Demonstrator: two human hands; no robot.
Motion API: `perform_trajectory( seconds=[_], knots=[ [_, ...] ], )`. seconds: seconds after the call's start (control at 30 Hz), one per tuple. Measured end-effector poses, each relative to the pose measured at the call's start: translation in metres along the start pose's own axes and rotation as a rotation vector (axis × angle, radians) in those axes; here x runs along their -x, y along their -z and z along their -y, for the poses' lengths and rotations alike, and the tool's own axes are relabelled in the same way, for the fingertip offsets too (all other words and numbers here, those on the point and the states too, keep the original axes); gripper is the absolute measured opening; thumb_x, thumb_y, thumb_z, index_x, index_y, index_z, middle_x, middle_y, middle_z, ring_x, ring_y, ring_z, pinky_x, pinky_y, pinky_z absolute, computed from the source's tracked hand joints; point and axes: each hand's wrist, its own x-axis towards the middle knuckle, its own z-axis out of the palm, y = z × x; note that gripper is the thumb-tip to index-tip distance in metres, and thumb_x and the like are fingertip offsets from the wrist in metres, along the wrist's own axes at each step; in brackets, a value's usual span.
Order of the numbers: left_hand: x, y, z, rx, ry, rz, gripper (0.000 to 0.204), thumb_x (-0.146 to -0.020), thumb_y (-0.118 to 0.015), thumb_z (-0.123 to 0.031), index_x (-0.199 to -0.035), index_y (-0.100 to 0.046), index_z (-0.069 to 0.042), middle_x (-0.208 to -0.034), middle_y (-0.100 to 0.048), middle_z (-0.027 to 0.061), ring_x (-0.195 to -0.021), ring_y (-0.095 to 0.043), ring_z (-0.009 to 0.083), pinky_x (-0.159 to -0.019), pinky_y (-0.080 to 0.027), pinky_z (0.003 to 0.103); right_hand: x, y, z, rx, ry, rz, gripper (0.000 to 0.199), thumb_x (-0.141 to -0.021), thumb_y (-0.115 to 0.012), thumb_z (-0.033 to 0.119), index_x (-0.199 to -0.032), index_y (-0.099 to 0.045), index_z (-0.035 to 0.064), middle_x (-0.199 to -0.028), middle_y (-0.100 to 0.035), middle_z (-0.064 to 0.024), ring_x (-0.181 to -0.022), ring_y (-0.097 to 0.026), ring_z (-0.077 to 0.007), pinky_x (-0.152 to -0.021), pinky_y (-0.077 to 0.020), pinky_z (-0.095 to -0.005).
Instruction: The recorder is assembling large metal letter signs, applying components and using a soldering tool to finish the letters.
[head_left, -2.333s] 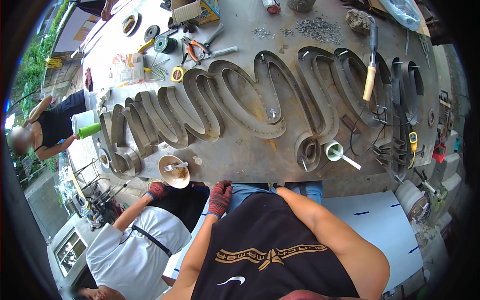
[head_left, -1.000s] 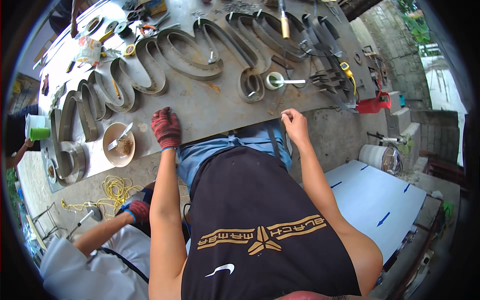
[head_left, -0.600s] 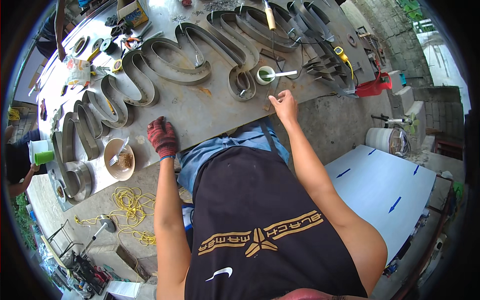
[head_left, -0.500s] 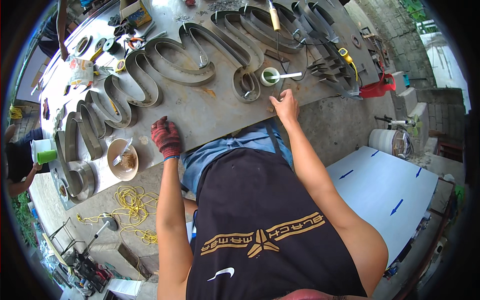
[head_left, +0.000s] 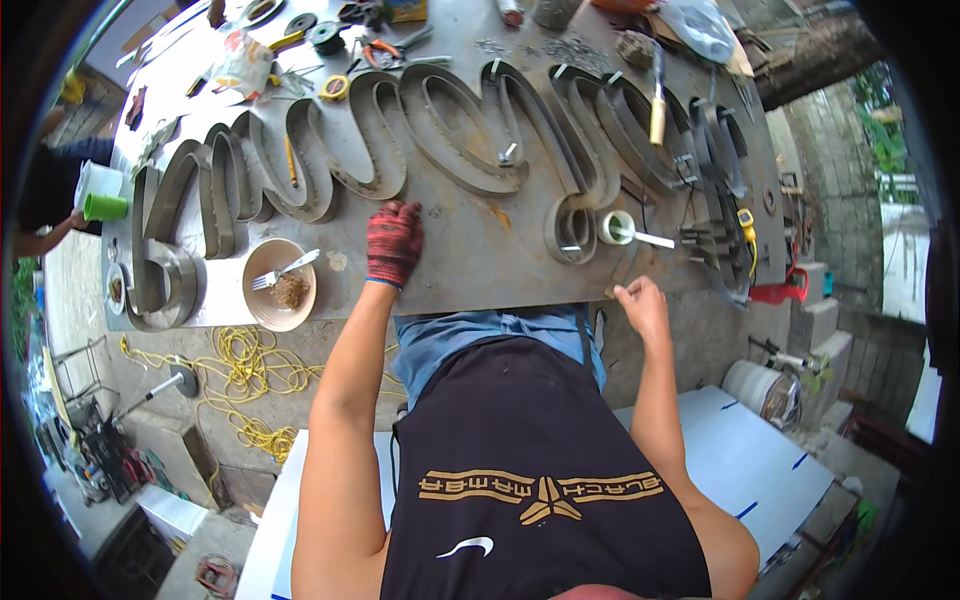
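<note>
A row of curving metal strips shaped like joined letters (head_left: 455, 170) stands on edge across the metal table. My left hand (head_left: 395, 245), in a red and black work glove, rests on the tabletop against the near side of these strips, fingers curled. Whether anything is inside them is hidden. At the table's front edge, my bare right hand (head_left: 643, 302) has thumb and fingers drawn together, close to the end of a thin flat strip (head_left: 625, 265); what it pinches, if anything, is too small to tell. Beyond it stands a white cup of green stuff (head_left: 617, 227) with a white stick across it.
A bowl with a fork (head_left: 278, 284) sits near the front left edge. A wooden-handled tool (head_left: 657, 115), a tape measure (head_left: 335, 88) and pliers (head_left: 382, 50) lie farther back. Yellow cord (head_left: 245, 365) tangles on the floor. At far left a person's hand holds a green cup (head_left: 105, 207).
The view has turned and shifted. My left hand has moved farther onto the table, up to the metal letters, its fingers curling more. My right hand has drawn back to the table's front edge.
</note>
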Motion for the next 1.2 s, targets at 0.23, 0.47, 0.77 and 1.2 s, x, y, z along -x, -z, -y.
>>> perform_trajectory(
  seconds=[0.23, 0.47, 0.77, 1.2],
  knots=[
    [-0.006, 0.003, -0.009, -0.083, 0.075, 0.06, 0.02, -0.086, -0.067, -0.014, -0.105, -0.066, -0.013, -0.096, -0.064, 0.0135, -0.092, -0.063, 0.0356, -0.081, -0.049, 0.049, 0.0, 0.089, 0.179, -0.356, 0.493, 0.165, 0.02, -0.092, -0.076, 0.017, -0.099, -0.068, -0.0002, -0.076, -0.066, -0.0048, -0.068, -0.06, -0.0097, -0.064, -0.0483, -0.0274],
    [-0.009, 0.001, -0.009, -0.018, 0.128, 0.131, 0.017, -0.084, -0.069, -0.014, -0.101, -0.066, -0.012, -0.096, -0.064, 0.0141, -0.091, -0.064, 0.0362, -0.079, -0.05, 0.049, -0.087, 0.049, 0.396, -0.321, 0.977, 0.19, 0.019, -0.094, -0.071, 0.017, -0.103, -0.068, 0.0, -0.082, -0.07, -0.0107, -0.073, -0.065, -0.0181, -0.07, -0.0522, -0.0319],
    [-0.01, 0.001, -0.009, -0.018, 0.159, 0.114, 0.016, -0.082, -0.069, -0.013, -0.098, -0.067, -0.012, -0.09, -0.065, 0.012, -0.084, -0.064, 0.0346, -0.075, -0.05, 0.048, -0.24, -0.08, 0.592, 0.213, 1.175, -0.116, 0.02, -0.094, -0.064, 0.019, -0.107, -0.078, 0.0148, -0.106, -0.075, -0.0139, -0.107, -0.068, -0.033, -0.094, -0.052, -0.0464],
    [-0.012, 0.007, -0.007, 0.015, 0.186, 0.192, 0.014, -0.083, -0.066, -0.022, -0.093, -0.062, -0.013, -0.088, -0.063, 0.0116, -0.082, -0.064, 0.0321, -0.071, -0.049, 0.048, -0.304, -0.135, 0.639, 0.58, 1.304, -0.072, 0.021, -0.098, -0.053, 0.022, -0.108, -0.072, 0.02, -0.116, -0.063, -0.0123, -0.118, -0.06, -0.0304, -0.095, -0.0455, -0.0456]
  ],
)
